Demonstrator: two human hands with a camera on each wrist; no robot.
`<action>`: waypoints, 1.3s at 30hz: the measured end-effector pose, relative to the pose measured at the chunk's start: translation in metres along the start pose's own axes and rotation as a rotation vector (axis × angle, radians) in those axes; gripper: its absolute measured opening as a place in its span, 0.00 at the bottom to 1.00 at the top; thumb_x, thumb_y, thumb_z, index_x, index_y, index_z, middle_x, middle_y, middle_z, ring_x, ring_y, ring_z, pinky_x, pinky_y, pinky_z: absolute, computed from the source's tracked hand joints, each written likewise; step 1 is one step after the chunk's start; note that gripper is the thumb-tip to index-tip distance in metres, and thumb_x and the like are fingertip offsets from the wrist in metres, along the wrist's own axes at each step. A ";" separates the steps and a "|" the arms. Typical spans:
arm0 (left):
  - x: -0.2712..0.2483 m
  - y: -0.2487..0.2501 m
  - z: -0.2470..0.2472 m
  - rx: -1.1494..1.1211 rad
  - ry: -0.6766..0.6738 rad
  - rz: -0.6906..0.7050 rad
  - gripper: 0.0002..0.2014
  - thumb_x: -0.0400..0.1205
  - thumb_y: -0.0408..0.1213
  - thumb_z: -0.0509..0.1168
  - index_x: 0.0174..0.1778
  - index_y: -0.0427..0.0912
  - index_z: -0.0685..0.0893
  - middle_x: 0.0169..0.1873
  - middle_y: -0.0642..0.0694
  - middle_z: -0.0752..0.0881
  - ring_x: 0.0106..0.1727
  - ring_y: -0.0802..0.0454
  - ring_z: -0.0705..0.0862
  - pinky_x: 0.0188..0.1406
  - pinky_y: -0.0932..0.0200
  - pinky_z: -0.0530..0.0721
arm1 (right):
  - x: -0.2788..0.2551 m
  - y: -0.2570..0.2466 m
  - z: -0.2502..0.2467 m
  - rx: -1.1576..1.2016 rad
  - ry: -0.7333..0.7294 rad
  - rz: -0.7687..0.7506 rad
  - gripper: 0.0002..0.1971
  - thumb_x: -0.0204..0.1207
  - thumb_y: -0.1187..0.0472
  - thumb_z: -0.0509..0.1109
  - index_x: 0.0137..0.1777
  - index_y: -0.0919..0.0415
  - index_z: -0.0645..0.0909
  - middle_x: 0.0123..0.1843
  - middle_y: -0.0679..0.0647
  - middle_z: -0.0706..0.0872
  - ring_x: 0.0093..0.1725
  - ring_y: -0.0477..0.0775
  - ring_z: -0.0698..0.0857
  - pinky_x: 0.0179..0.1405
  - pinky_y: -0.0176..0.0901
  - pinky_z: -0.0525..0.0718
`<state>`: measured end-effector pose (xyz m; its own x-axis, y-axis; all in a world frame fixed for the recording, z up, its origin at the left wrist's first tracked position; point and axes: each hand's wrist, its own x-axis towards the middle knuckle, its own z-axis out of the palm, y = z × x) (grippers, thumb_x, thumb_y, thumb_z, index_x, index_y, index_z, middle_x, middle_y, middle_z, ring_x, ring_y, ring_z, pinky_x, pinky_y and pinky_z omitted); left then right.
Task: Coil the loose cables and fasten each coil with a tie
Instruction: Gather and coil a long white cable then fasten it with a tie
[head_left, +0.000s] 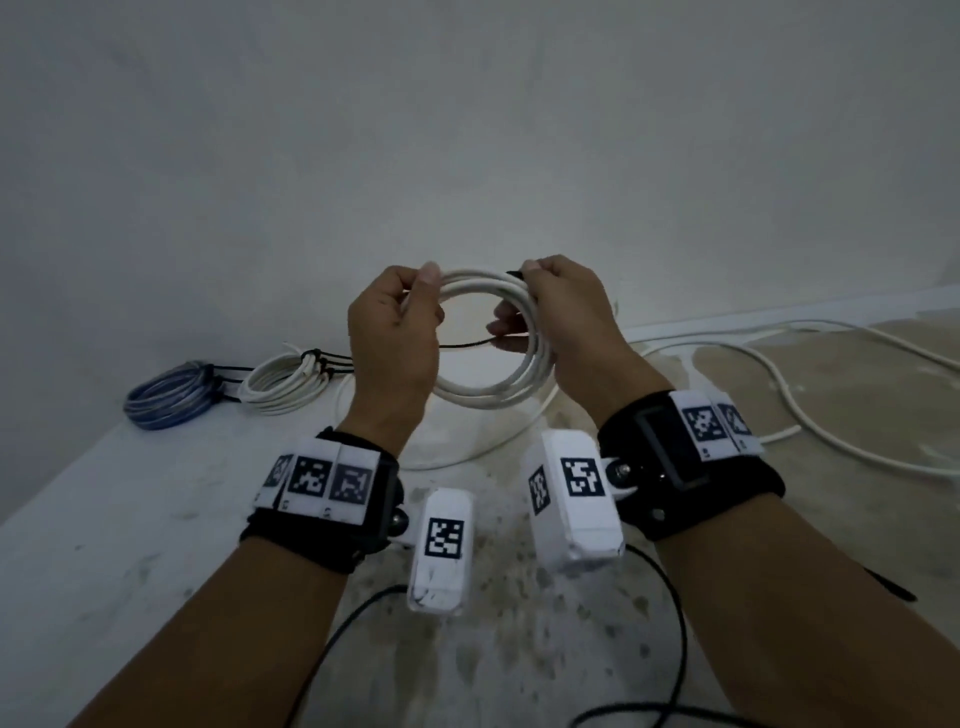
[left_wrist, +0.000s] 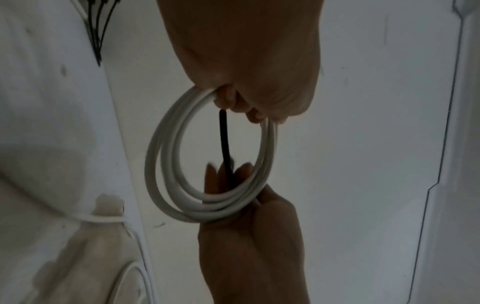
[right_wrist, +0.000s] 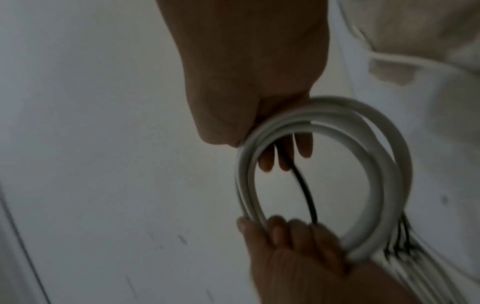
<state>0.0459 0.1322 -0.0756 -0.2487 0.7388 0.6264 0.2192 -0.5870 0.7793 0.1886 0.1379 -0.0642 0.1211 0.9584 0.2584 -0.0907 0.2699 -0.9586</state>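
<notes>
I hold a white cable coil (head_left: 488, 395) upright in the air above the table. My left hand (head_left: 415, 296) grips its left side, thumb on top. My right hand (head_left: 530, 291) grips its right side, fingers reaching through the ring. A thin black tie (head_left: 467, 344) spans the coil's opening from my right fingers to my left hand, and one black end (head_left: 514, 273) sticks out by my right thumb. In the left wrist view the tie (left_wrist: 224, 139) crosses inside the coil (left_wrist: 161, 164). In the right wrist view the tie (right_wrist: 306, 195) runs between my right fingers (right_wrist: 283, 160) inside the coil (right_wrist: 389, 164).
A blue coil (head_left: 166, 397) and a white coil (head_left: 285, 382), bound with black ties, lie at the table's back left near the wall. Loose white cable (head_left: 779, 364) sprawls across the right side. Thin black cords (head_left: 675, 623) trail under my forearms.
</notes>
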 end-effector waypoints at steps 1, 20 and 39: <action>-0.002 0.000 0.005 0.002 0.034 0.003 0.14 0.83 0.48 0.64 0.31 0.51 0.82 0.22 0.53 0.76 0.25 0.52 0.70 0.27 0.53 0.69 | 0.000 0.000 0.002 -0.009 0.058 -0.025 0.12 0.87 0.60 0.57 0.47 0.63 0.80 0.30 0.57 0.84 0.21 0.51 0.81 0.21 0.45 0.82; 0.009 0.011 -0.012 0.169 -0.387 0.009 0.10 0.87 0.37 0.61 0.42 0.40 0.81 0.26 0.46 0.82 0.21 0.60 0.71 0.21 0.68 0.68 | 0.006 0.013 -0.008 -0.015 -0.035 -0.078 0.11 0.84 0.58 0.67 0.47 0.65 0.85 0.32 0.57 0.89 0.29 0.51 0.85 0.35 0.44 0.88; 0.007 0.008 -0.013 0.176 -0.525 0.044 0.09 0.86 0.35 0.64 0.45 0.36 0.86 0.23 0.50 0.82 0.20 0.57 0.69 0.20 0.67 0.66 | 0.021 0.010 -0.037 -0.120 0.140 -0.197 0.04 0.77 0.65 0.74 0.46 0.60 0.91 0.39 0.50 0.91 0.40 0.42 0.86 0.51 0.46 0.89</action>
<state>0.0336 0.1284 -0.0651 0.2577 0.8071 0.5312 0.3845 -0.5900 0.7099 0.2272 0.1577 -0.0732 0.2611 0.8642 0.4302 0.0651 0.4288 -0.9010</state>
